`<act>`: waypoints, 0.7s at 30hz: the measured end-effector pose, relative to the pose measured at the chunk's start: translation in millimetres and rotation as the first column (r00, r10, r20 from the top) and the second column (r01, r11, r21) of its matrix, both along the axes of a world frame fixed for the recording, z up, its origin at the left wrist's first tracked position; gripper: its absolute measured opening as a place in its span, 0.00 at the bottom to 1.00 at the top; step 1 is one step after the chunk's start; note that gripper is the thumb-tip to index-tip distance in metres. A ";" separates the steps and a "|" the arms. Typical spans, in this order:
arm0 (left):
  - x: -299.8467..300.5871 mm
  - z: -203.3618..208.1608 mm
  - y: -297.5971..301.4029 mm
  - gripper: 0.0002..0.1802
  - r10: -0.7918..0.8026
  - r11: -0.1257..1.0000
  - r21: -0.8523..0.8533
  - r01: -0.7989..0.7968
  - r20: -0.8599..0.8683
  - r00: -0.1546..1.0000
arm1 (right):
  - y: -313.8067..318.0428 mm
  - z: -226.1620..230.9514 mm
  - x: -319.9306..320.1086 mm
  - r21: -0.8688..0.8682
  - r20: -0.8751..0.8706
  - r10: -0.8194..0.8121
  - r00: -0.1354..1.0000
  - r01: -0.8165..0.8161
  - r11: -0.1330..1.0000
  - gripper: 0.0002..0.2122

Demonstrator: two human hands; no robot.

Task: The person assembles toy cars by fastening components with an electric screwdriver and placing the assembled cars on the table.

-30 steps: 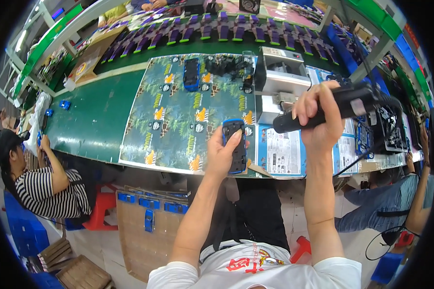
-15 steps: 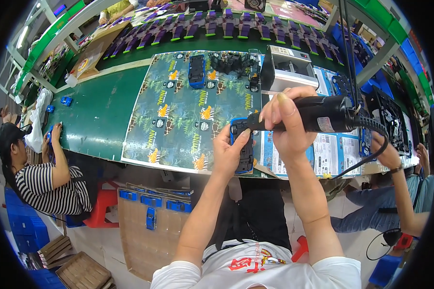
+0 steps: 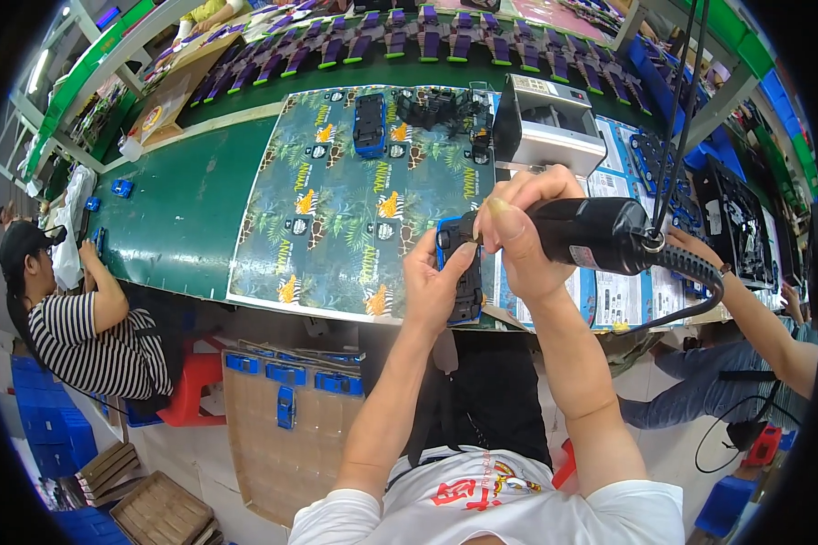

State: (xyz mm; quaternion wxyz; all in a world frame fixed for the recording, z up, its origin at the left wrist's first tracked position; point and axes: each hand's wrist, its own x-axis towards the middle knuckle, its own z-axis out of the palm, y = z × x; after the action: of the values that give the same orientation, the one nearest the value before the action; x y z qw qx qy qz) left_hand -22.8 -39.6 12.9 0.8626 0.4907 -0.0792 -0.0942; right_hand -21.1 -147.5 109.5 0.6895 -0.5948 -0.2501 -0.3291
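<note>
A blue toy car (image 3: 466, 300) lies with its black underside up at the near edge of the patterned sheet. My left hand (image 3: 430, 283) is closed around its left side, thumb across the underside. A black electric screwdriver (image 3: 600, 233) with a ribbed cable sleeve is gripped in my right hand (image 3: 529, 232). It lies nearly level, its nose at the car's far end beside my left thumb; the bit's tip is hidden by my fingers. Farther off sits another blue toy car (image 3: 369, 125), also underside up, beside black plastic parts (image 3: 436, 111).
A white and grey machine (image 3: 554, 127) stands behind my right hand, with hanging cables (image 3: 682, 118) to its right. Blue car shells (image 3: 659, 168) lie beyond. A co-worker in stripes (image 3: 100, 336) sits at left; another person's arm (image 3: 759, 313) reaches in from the right. Below is a cardboard tray (image 3: 282, 463).
The screwdriver's rear end has swung down and slightly left, with its nose still at the car. The right co-worker's hand has moved left and up, away from a blue part.
</note>
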 end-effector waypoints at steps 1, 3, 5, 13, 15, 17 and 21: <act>-0.3 -0.3 1.0 0.15 0.001 1.000 0.001 -0.001 0.002 1.000 | 0.1 -0.6 -0.1 0.001 0.002 0.001 1.000 -0.001 1.000 0.13; -0.7 -1.9 1.5 0.15 -0.016 1.000 0.013 0.016 -0.014 1.000 | -1.4 -0.6 -0.7 0.013 0.006 -0.007 1.000 0.007 1.000 0.13; -1.2 -1.5 0.7 0.15 -0.014 1.000 0.014 0.014 -0.002 1.000 | -1.6 0.2 -2.9 0.013 0.010 -0.004 1.000 0.004 1.000 0.13; -5.7 5.2 -2.5 0.14 -0.020 0.998 0.059 0.019 0.012 1.000 | -20.6 4.2 -13.7 -0.124 0.003 -0.115 0.993 0.114 0.986 0.09; -4.3 0.6 3.5 0.14 0.021 0.996 0.083 -0.019 -0.029 0.999 | -25.5 17.5 -20.6 0.293 -0.040 0.104 0.994 -0.088 0.952 0.09; -3.0 3.7 3.6 0.14 0.068 0.997 -0.023 -0.070 -0.107 0.992 | -56.5 30.2 -27.3 0.257 0.066 0.005 0.998 -0.021 0.966 0.07; -0.6 3.0 3.6 0.35 0.010 0.999 0.048 -0.011 0.018 1.000 | -96.2 45.3 -28.6 0.283 -0.028 -0.135 0.990 0.138 0.949 0.05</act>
State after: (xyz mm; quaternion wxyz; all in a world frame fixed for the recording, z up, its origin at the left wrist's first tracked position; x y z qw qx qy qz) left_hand -23.4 -36.0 15.9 0.8502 0.5126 -0.0820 -0.0873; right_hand -49.7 -243.7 154.8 0.7442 -0.5069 -0.1558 -0.4061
